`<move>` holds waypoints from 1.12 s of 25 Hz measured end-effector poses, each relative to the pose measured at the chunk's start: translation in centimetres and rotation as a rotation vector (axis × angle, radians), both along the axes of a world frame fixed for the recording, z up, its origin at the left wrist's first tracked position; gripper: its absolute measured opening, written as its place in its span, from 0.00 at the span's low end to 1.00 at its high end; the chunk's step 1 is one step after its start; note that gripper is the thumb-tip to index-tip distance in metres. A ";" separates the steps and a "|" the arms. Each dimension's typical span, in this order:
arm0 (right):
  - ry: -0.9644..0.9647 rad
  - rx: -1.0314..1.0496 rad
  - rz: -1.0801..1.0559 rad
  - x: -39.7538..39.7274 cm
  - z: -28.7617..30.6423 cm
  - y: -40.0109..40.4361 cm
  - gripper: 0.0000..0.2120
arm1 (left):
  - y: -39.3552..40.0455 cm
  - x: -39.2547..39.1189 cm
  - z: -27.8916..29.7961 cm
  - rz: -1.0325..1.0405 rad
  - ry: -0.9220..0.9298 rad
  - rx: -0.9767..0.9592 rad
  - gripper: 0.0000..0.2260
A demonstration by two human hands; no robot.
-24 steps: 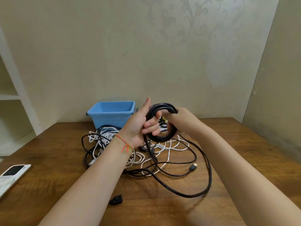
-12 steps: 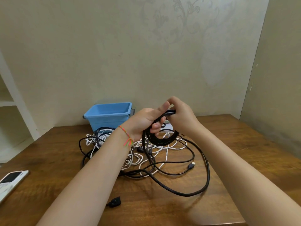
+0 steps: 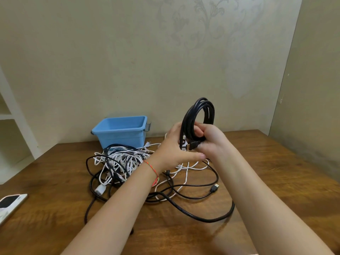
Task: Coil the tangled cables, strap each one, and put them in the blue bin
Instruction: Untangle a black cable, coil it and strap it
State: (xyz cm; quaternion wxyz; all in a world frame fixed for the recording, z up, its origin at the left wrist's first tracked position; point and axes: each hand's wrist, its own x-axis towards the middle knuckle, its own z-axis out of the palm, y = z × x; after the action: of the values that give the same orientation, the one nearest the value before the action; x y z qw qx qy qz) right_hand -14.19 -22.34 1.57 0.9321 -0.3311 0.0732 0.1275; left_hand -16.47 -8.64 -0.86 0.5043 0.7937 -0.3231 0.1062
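Head view, the only one: black round cable coil (image 3: 199,120) held upright above the brown wooden table (image 3: 266,168), at about twelve o'clock from the wrists, loops standing edge-on. Right hand (image 3: 211,142) wrapped round the coil's lower arc, fingers curled through the ring and clamping the turns together, probably to keep the loops from springing apart. Left hand (image 3: 174,150) cupped against the same lower arc from nine o'clock, thumb stretched out beneath; fingers hidden behind the strands, so cannot tell for sure whether pinching or merely steadying. Black connector plug (image 3: 192,145) poking out between both hands (likely the end just gathered in). Loose black tail (image 3: 211,218) trailing across the table toward five o'clock, so coiling judged unfinished. Tangled heap of white and black cords (image 3: 121,162) lying at nine o'clock of the hands, just in front of the blue plastic rectangular bin (image 3: 121,138), at ten o'clock against the wall and showing nothing inside from here. White phone (image 3: 9,203) far off at eight o'clock. No strap visible anywhere.
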 end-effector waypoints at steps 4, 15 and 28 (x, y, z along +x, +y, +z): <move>0.024 0.213 0.089 -0.6 0.4 -0.3 0.05 | 0.0 1.1 -0.1 0.068 -0.165 0.101 0.32; -0.272 -0.508 0.131 -1.3 -1.2 2.2 0.09 | -1.1 -0.3 1.8 0.233 0.153 -0.391 0.23; -0.390 -0.365 0.368 -1.4 -1.5 0.0 0.13 | 1.9 0.4 3.0 -0.046 0.606 -0.820 0.20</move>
State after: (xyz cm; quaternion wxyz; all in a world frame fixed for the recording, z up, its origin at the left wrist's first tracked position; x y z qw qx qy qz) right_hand -15.63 -22.31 0.05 0.8151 -0.5185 -0.1464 0.2130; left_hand -16.07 -6.77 2.16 0.8477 0.5183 -0.1113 -0.0217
